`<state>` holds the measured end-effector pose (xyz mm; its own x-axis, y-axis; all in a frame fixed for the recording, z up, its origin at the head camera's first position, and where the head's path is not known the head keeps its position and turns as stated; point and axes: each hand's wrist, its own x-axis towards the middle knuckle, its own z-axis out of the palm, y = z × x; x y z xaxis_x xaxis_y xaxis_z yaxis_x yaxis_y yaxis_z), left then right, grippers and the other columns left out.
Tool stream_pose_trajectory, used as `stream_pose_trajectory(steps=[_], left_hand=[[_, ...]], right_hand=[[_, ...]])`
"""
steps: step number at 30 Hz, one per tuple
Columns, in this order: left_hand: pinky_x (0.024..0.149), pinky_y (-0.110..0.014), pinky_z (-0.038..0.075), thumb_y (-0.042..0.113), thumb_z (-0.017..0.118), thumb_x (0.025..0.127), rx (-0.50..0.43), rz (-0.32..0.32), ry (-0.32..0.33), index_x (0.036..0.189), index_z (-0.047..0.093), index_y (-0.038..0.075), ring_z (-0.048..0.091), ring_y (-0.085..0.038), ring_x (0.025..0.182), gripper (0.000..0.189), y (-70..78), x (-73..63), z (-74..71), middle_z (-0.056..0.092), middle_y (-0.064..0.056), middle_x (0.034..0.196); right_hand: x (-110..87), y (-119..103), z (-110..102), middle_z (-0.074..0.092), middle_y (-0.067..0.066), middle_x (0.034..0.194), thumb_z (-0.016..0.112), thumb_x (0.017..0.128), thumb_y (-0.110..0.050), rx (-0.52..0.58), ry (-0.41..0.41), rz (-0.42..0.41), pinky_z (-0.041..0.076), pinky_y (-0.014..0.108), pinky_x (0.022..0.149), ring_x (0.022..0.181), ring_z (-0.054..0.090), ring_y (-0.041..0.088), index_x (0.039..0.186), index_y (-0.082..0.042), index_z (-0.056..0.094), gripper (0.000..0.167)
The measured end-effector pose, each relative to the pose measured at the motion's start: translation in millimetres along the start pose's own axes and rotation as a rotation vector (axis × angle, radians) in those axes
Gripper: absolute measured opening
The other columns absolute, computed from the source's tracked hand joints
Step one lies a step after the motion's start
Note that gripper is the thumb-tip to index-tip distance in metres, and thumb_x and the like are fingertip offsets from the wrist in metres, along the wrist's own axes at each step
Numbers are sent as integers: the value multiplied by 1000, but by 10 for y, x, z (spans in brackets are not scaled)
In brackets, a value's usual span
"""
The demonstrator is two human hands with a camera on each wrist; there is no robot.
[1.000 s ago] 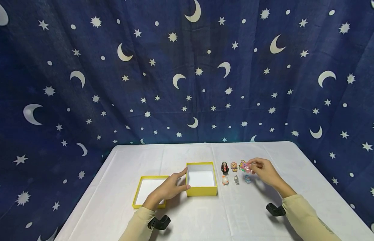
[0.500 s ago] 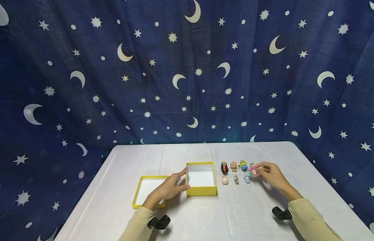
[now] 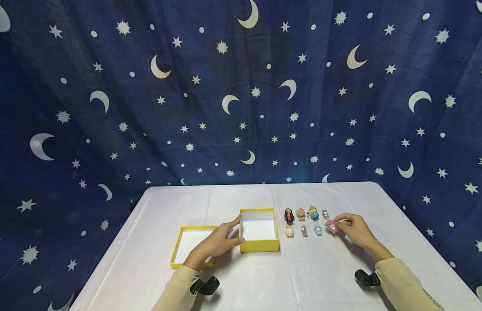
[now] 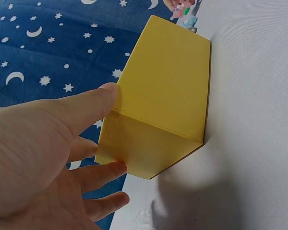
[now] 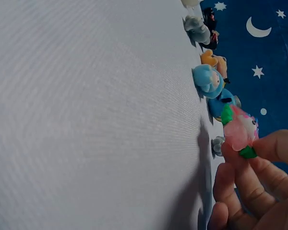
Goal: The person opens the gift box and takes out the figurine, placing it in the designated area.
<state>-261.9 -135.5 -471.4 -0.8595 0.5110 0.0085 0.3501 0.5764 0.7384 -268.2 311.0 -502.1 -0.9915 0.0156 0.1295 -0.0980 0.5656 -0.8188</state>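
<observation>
My right hand (image 3: 347, 225) (image 5: 259, 163) pinches a small pink figure with green feet (image 3: 331, 226) (image 5: 239, 132) right at the white table, at the right end of the near row of little toys. My left hand (image 3: 221, 240) (image 4: 81, 143) rests with straight fingers against the left wall and front corner of an open yellow box (image 3: 259, 230) (image 4: 163, 115) with a white inside. Beside the pink figure stand a light blue figure (image 3: 318, 230) (image 5: 207, 80) and a grey one (image 3: 304, 231) (image 5: 196, 28).
The box's yellow lid (image 3: 193, 245) lies upturned left of the box, partly under my left wrist. Further toys stand in a far row: a black figure (image 3: 289, 215), an orange lion (image 3: 300, 214), a yellow-and-blue figure (image 3: 313, 212), a small grey piece (image 3: 325, 213). A white-and-orange ball figure (image 3: 289, 232) sits near the box.
My right hand has carried the pink figure from beside the far row of toys rightward and down to the right end of the near row. The left hand stayed on the box.
</observation>
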Motion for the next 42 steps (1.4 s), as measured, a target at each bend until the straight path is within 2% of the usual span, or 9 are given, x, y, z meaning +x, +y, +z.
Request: stream_pose_trajectory(steps=[9, 16, 22, 30, 42], left_hand=[[124, -58, 24, 26, 67, 99, -16, -3, 0, 161, 24, 7, 24, -39, 154, 77, 11, -5, -7, 27, -13, 167], [123, -59, 24, 26, 66, 99, -19, -5, 1, 161, 24, 8, 23, -39, 154, 77, 7, -10, -9, 27, -13, 167], [123, -59, 25, 27, 66, 99, -9, -2, 0, 161, 24, 8, 24, -39, 154, 77, -4, -7, -3, 27, -13, 167], [123, -58, 26, 28, 66, 99, 5, 4, 3, 161, 24, 9, 25, -38, 154, 77, -9, -3, 5, 27, -12, 167], [123, -59, 25, 29, 67, 99, -6, -25, 4, 161, 24, 10, 25, -38, 154, 78, -4, -10, 10, 28, -13, 166]], right_hand=[[12, 2, 11, 69, 0, 69, 59, 92, -6, -71, 8, 63, 39, 23, 51, 60, 55, 7, 107, 12, 66, 24], [26, 6, 31, 66, -2, 67, 58, 93, -7, -101, 4, 103, 38, 24, 48, 57, 50, 8, 108, 12, 66, 26], [27, 7, 38, 65, -2, 68, 57, 93, -7, -101, -1, 115, 41, 24, 51, 61, 52, 9, 106, 11, 66, 25], [14, 14, 43, 63, -3, 65, 58, 93, -7, -96, 1, 110, 38, 23, 51, 60, 50, 8, 105, 10, 67, 22], [20, 20, 63, 65, -3, 66, 59, 91, -6, -112, 15, 107, 40, 23, 53, 62, 53, 9, 103, 9, 68, 21]])
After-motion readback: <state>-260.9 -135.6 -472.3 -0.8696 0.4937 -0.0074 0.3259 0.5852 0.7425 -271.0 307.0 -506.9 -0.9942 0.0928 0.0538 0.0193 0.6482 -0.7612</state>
